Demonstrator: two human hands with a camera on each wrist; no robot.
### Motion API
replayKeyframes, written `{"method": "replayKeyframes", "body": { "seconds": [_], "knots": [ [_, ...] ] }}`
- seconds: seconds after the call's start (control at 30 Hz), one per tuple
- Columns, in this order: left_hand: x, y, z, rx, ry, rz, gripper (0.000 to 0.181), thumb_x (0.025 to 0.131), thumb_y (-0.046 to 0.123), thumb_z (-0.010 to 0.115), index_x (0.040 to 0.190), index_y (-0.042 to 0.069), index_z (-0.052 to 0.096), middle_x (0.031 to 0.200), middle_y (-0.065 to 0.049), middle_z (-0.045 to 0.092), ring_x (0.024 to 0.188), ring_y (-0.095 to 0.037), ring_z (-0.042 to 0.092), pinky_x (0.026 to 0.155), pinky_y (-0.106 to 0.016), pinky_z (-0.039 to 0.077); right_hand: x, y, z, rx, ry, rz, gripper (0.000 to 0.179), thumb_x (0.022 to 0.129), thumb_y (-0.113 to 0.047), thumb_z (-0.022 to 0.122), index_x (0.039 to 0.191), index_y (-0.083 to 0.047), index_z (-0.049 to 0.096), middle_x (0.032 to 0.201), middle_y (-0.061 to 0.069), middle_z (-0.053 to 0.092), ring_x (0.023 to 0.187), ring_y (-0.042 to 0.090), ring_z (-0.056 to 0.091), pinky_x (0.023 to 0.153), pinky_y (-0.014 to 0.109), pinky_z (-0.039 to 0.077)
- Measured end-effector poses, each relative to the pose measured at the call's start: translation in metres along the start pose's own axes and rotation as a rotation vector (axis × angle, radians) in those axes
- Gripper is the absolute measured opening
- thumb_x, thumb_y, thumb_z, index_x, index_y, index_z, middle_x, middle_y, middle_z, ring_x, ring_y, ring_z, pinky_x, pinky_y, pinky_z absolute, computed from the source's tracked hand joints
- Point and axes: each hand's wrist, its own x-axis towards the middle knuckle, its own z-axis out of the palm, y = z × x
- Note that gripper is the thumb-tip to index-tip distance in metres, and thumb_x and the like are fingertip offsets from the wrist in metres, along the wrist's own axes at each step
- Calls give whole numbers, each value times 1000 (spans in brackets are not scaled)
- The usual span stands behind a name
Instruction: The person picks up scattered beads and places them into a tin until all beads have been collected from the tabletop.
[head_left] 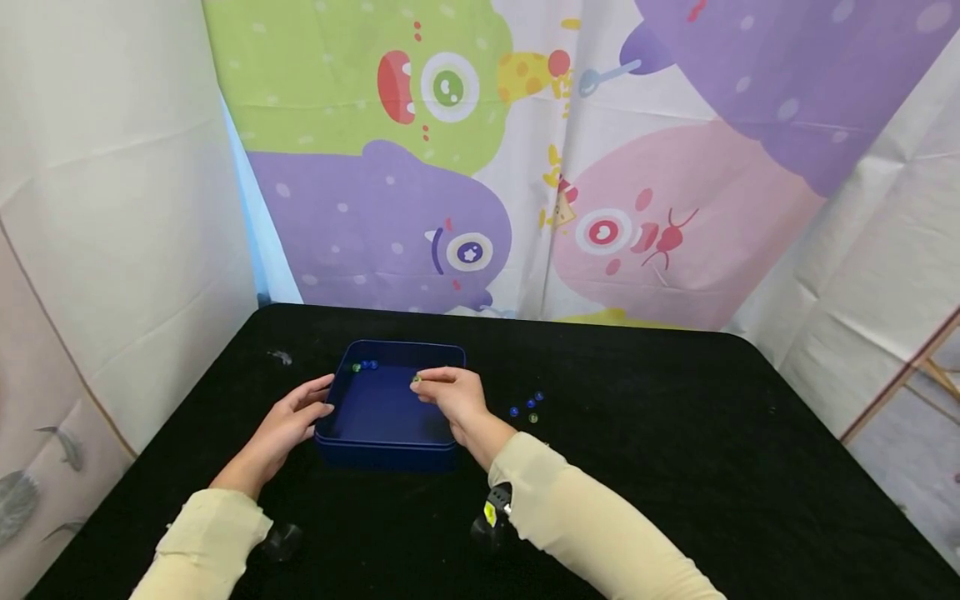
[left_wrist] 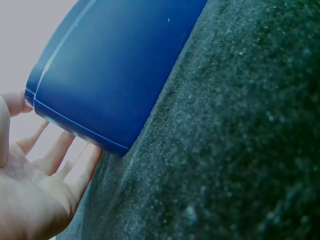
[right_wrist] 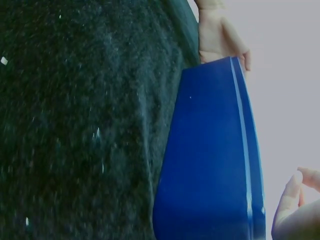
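Note:
A dark blue rectangular box stands on the black cloth, its open top facing up. Over its right part, my right hand pinches a small yellow-green marble between thumb and fingertips. My left hand is at the box's left side; in the left wrist view its fingers reach along the box wall, fairly straight, with the thumb near the rim. Inside the box, a green marble and two blue marbles lie together at the back left corner.
Right of the box, several loose marbles lie on the cloth, blue ones and a yellow-green one. A clear crumpled scrap lies behind the box to the left. A cartoon-printed curtain hangs beyond the table's far edge.

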Motion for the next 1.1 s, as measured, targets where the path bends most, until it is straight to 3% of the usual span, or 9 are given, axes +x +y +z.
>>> {"method": "replayKeyframes", "body": {
  "seconds": [0.2,0.47,1.1],
  "knots": [
    [1,0,1,9,5,-15,57,97,22,45,149,13,22,148,-24,21,131,-41,28,104,-54,29,0,1,11,26,-6,-5,17,80,-3,71,96,2,70,91,7,68,89,28,65,82,35,53],
    [2,-1,0,9,-1,0,57,97,21,45,149,13,21,148,-23,21,131,-41,28,104,-55,27,2,-2,15,34,30,1,12,80,-6,71,91,-1,71,86,6,68,75,18,66,78,30,54],
    [1,-1,-1,12,-4,-7,58,97,22,45,149,14,20,149,-24,19,132,-42,26,104,-55,27,0,1,3,62,42,3,13,81,-4,70,93,0,70,89,8,68,87,27,66,81,36,53]
  ]
}}
